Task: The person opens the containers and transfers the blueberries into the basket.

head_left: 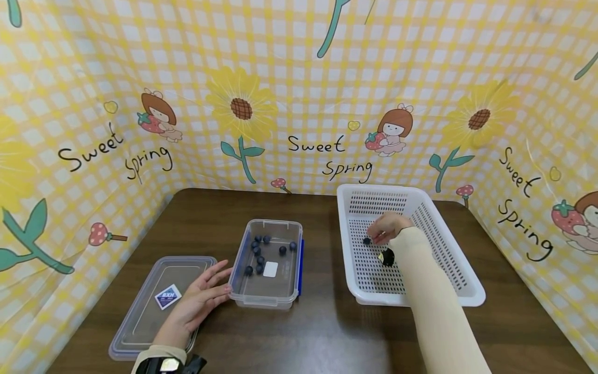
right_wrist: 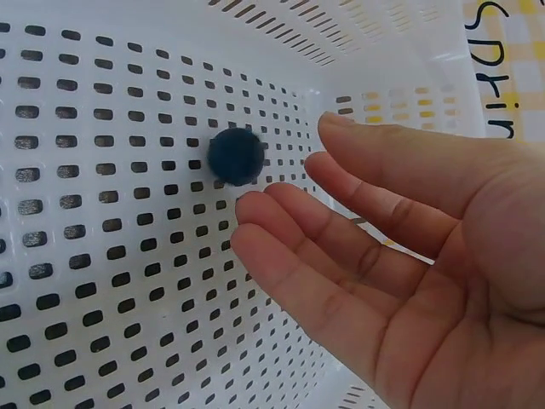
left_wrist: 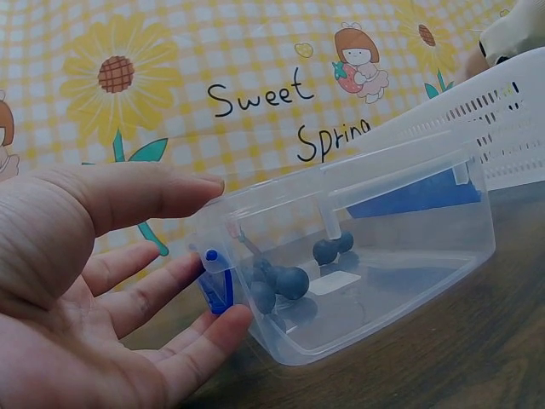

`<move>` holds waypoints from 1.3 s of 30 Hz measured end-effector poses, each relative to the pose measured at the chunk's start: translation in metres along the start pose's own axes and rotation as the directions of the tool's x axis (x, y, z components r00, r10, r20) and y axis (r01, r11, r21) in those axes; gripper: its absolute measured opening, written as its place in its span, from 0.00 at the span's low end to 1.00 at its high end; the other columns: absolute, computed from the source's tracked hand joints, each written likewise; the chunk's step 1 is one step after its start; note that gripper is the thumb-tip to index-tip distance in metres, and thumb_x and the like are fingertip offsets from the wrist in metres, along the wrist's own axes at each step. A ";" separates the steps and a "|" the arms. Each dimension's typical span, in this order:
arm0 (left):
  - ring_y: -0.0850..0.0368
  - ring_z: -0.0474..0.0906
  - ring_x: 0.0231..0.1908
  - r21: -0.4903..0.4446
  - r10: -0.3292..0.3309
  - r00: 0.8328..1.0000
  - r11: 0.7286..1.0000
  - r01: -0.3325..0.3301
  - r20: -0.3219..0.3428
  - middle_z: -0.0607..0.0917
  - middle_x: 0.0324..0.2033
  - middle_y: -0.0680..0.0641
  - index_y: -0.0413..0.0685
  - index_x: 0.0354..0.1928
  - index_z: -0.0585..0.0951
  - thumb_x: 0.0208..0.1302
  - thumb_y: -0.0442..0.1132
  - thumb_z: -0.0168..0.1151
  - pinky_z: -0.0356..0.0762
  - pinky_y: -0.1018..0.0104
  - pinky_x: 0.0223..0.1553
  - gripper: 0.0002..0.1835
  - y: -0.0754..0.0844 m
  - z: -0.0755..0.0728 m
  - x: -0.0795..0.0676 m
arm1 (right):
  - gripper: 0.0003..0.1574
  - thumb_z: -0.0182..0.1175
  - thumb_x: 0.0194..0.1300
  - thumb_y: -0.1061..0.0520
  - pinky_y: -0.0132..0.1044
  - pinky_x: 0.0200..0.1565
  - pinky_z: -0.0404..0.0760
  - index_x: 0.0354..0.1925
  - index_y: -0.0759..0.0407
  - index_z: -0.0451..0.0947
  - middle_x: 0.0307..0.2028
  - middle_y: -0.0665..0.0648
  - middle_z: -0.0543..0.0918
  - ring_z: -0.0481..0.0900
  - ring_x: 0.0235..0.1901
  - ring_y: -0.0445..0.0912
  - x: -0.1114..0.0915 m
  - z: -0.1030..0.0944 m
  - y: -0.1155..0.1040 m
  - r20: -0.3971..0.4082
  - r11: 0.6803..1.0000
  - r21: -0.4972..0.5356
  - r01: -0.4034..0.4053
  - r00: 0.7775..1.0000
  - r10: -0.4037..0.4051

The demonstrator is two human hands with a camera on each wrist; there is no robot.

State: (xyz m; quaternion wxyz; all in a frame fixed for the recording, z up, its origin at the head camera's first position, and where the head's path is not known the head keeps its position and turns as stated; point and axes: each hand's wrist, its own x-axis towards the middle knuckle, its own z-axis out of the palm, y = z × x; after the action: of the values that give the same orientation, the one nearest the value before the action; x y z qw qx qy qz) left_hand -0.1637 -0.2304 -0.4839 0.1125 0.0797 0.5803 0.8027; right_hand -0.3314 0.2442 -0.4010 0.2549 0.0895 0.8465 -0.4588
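Observation:
A blueberry lies on the floor of the white perforated basket. Just beside it is my right hand, reaching down inside the basket, its fingers extended and apart from the thumb, with nothing between them. To the left stands a clear plastic box with several blueberries scattered on its bottom. My left hand touches the left side of this box. In the left wrist view the thumb is at the rim and the other fingers are near a blue side clip.
A clear lid with a blue-and-white label lies on the dark wooden table, partly beneath my left hand. Yellow checked cloth hangs around the table's back and sides. My right sleeve crosses the basket's front rim, next to a black wrist device.

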 end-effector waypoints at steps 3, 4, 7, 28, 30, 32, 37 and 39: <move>0.58 0.78 0.46 0.005 0.001 1.000 1.000 -0.001 0.000 0.77 0.54 0.57 0.60 0.65 0.72 0.68 0.23 0.57 0.79 0.65 0.47 0.29 0.000 0.000 0.000 | 0.20 0.61 0.66 0.67 0.42 0.44 0.84 0.54 0.77 0.75 0.36 0.62 0.81 0.81 0.33 0.49 -0.001 -0.002 -0.003 0.012 1.000 0.004 0.008 1.000 -0.008; 0.58 0.78 0.46 0.005 0.001 1.000 1.000 -0.001 0.001 0.77 0.54 0.57 0.60 0.65 0.72 0.68 0.23 0.57 0.79 0.65 0.47 0.29 0.000 0.000 0.000 | 0.20 0.61 0.67 0.67 0.42 0.44 0.84 0.55 0.77 0.75 0.36 0.62 0.81 0.81 0.34 0.49 -0.001 -0.002 -0.004 0.018 1.000 0.011 0.014 1.000 -0.014; 0.59 0.78 0.46 0.002 0.005 1.000 1.000 -0.005 0.007 0.77 0.55 0.57 0.59 0.65 0.72 0.68 0.23 0.57 0.79 0.65 0.47 0.29 0.000 0.000 0.000 | 0.20 0.59 0.68 0.66 0.44 0.47 0.83 0.55 0.77 0.73 0.36 0.62 0.80 0.81 0.34 0.49 -0.001 -0.005 -0.009 0.036 0.999 0.038 0.034 0.999 -0.035; 0.58 0.78 0.47 0.022 -0.004 1.000 1.000 0.004 0.001 0.76 0.55 0.56 0.49 0.70 0.66 0.68 0.24 0.56 0.78 0.64 0.48 0.30 0.002 0.000 -0.001 | 0.21 0.56 0.73 0.64 0.47 0.52 0.80 0.58 0.78 0.68 0.36 0.59 0.80 0.81 0.35 0.47 -0.030 -0.011 -0.083 0.165 0.967 0.032 0.251 0.953 -0.253; 0.58 0.78 0.46 0.023 -0.006 1.000 1.000 0.006 0.001 0.76 0.55 0.55 0.50 0.69 0.66 0.68 0.24 0.56 0.78 0.64 0.48 0.30 0.001 0.000 -0.001 | 0.22 0.56 0.73 0.64 0.46 0.52 0.80 0.59 0.78 0.68 0.37 0.59 0.80 0.81 0.35 0.46 -0.032 -0.006 -0.091 0.177 0.963 0.026 0.269 0.947 -0.270; 0.58 0.78 0.46 0.022 -0.008 1.000 1.000 0.008 0.001 0.76 0.55 0.55 0.51 0.69 0.66 0.68 0.24 0.56 0.78 0.64 0.48 0.30 0.001 0.000 0.000 | 0.22 0.56 0.72 0.64 0.46 0.53 0.80 0.60 0.77 0.68 0.39 0.60 0.80 0.81 0.36 0.46 -0.035 0.000 -0.100 0.191 0.956 0.019 0.294 0.937 -0.292; 0.59 0.78 0.45 0.017 -0.009 1.000 1.000 0.009 0.001 0.76 0.55 0.55 0.54 0.68 0.69 0.68 0.24 0.56 0.78 0.64 0.48 0.29 0.001 0.000 0.000 | 0.21 0.58 0.71 0.64 0.49 0.54 0.80 0.58 0.75 0.71 0.44 0.63 0.82 0.83 0.39 0.49 -0.041 0.020 -0.122 0.219 0.936 -0.023 0.352 0.915 -0.339; 0.59 0.79 0.45 0.014 -0.006 1.000 1.000 0.006 0.003 0.76 0.55 0.55 0.53 0.68 0.69 0.68 0.24 0.56 0.79 0.65 0.48 0.29 0.000 -0.001 0.000 | 0.21 0.59 0.70 0.64 0.49 0.53 0.80 0.58 0.75 0.73 0.44 0.63 0.83 0.83 0.40 0.50 -0.040 0.031 -0.130 0.236 0.929 -0.049 0.368 0.908 -0.347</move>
State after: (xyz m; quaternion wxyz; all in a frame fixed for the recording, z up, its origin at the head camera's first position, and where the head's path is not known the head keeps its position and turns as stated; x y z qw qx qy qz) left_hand -0.1640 -0.2309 -0.4837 0.1150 0.0798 0.5858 0.7982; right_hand -0.3360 0.1486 -0.2992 0.2638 -0.1311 0.8347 -0.4652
